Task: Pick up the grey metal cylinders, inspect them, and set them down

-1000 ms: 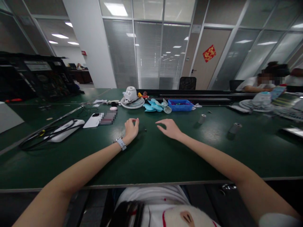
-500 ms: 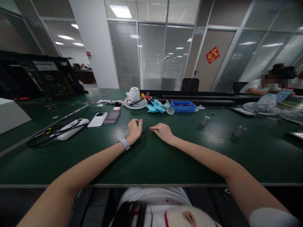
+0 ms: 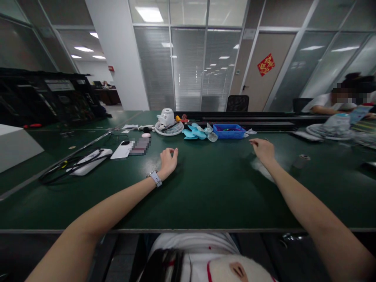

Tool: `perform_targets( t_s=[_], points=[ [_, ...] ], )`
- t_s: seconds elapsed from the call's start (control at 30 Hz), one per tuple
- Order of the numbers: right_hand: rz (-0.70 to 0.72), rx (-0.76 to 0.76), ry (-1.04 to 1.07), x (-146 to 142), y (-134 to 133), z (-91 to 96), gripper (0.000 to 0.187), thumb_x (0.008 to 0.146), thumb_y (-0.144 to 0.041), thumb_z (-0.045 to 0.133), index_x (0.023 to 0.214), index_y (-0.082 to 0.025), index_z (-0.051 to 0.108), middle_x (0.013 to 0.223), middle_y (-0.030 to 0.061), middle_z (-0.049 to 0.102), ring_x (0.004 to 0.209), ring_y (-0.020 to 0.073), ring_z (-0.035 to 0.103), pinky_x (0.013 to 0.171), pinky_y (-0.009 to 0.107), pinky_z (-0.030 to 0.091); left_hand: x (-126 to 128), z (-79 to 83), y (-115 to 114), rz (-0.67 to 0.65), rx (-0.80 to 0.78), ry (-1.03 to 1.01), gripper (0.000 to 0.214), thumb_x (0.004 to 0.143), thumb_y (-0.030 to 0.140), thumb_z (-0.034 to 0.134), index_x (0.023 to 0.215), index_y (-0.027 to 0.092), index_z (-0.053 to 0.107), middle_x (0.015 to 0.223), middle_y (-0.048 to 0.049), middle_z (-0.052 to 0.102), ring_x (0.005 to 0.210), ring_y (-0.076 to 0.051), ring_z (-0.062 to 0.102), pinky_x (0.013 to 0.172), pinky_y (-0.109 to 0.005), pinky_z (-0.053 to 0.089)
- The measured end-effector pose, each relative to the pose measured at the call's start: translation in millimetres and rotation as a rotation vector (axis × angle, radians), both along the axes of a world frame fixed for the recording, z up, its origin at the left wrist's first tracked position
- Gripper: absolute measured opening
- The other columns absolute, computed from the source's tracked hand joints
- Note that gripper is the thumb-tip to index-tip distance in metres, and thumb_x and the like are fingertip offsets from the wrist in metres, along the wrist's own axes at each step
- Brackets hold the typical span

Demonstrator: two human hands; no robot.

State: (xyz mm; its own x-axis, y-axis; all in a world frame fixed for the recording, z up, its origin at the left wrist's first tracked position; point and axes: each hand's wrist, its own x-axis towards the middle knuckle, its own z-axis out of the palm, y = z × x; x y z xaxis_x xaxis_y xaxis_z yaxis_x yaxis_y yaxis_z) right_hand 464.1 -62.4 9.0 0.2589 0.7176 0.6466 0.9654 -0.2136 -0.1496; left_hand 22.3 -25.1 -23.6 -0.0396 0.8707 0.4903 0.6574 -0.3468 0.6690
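Observation:
My left hand (image 3: 169, 161) rests on the green table with its fingers loosely curled. A gap shows between thumb and fingers, and I see nothing in it. Out to the right, my right hand (image 3: 263, 152) is low over the table, fingers drawn together in a pinch that points left. Whatever they hold, if anything, is hidden. The hand covers the spot where a small silver metal cylinder stood. Another such metal cylinder (image 3: 301, 161) stands upright to the right of this hand.
Along the back lie a white fan part (image 3: 167, 123), light blue fan blades (image 3: 194, 132) and a blue tray (image 3: 228, 132). To the left are a white phone (image 3: 120, 150) and a white device with black cable (image 3: 91, 161). A person (image 3: 326, 105) sits at far right.
My right hand has moved from beside my left hand far to the right, onto the nearer metal cylinder's place, which it now hides. My left hand has stayed put.

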Motion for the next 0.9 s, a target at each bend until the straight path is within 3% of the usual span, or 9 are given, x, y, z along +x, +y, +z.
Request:
perform_targets(
  t_s=[0.27, 0.9],
  points=[
    [-0.084, 0.028, 0.035, -2.7, 2.6, 5.2, 0.028, 0.090, -0.020, 0.050, 0.106, -0.020, 0.074, 0.098, 0.0122, 0.072, 0.090, 0.0247, 0.063, 0.078, 0.034, 0.043, 0.9, -0.1, -0.1, -0.006, 0.003, -0.002, 0.030, 0.095, 0.046, 0.041, 0.092, 0.020, 0.056, 0.103, -0.0123, 0.064, 0.105, -0.028, 0.055, 0.096, -0.045, 0.041],
    [-0.139, 0.063, 0.077, 6.8, 3.3, -0.2, 0.030, 0.089, -0.017, 0.047, 0.101, -0.019, 0.075, 0.096, 0.0136, 0.071, 0.089, 0.0257, 0.060, 0.077, 0.034, 0.041, 2.4, 0.5, 1.7, -0.008, -0.005, -0.013, 0.028, 0.093, 0.045, 0.043, 0.090, 0.020, 0.056, 0.101, -0.0120, 0.065, 0.103, -0.028, 0.057, 0.097, -0.045, 0.041]
  ],
)
